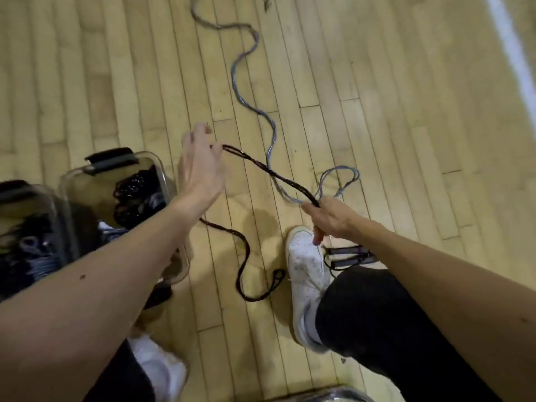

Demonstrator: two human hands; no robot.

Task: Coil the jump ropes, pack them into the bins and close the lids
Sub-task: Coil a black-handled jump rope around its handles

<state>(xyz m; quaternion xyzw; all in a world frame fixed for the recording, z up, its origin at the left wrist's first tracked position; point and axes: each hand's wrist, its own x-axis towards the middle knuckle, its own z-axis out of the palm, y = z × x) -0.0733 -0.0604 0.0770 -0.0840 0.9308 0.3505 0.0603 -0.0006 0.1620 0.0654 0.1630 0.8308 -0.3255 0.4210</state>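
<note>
Grey rope (234,82) runs off the top edge; the leftmost bin (17,191) is cropped.

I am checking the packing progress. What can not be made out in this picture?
Head view:
- Grey rope: far end cut off by the top edge.
- Leftmost bin: cut by the left edge; contents blurred.
- Clear object: mostly cut off by the bottom edge.
- Black rope: the part inside the right hand, hidden by its fingers.
</note>
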